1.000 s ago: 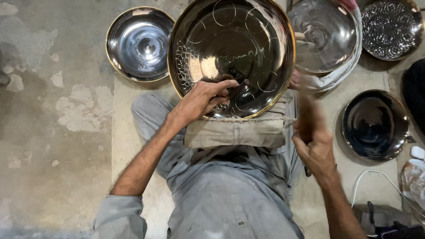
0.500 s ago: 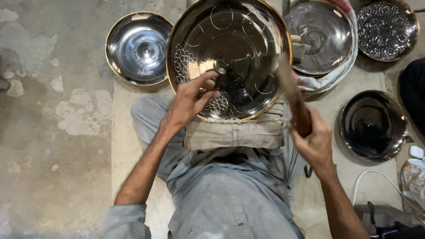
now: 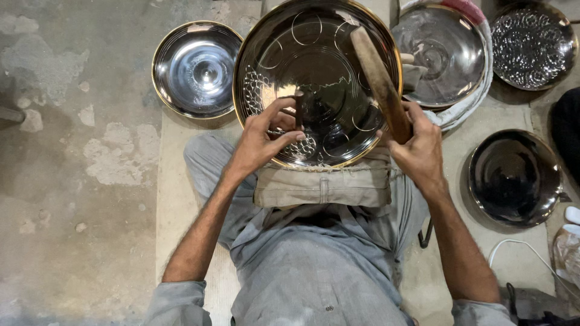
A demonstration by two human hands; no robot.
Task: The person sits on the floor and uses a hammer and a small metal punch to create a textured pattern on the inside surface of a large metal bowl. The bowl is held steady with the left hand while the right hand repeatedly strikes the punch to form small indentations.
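On the lap pad (image 3: 323,187), large round gold-rimmed steel tray (image 3: 317,81) rests tilted; left hand (image 3: 260,142) pinches dark punch (image 3: 299,108) upright, right hand (image 3: 420,148) grips wooden mallet (image 3: 377,78) above it.

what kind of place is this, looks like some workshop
Probably a floor-level metal-craft workshop. The left hand holds a small dark punch on a large round shiny patterned metal tray, the right hand grips a wooden mallet, and similar shiny bowls lie on the concrete floor.

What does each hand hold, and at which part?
The left hand pinches a small dark punch near its lower end. The right hand grips a wooden mallet by its lower end.
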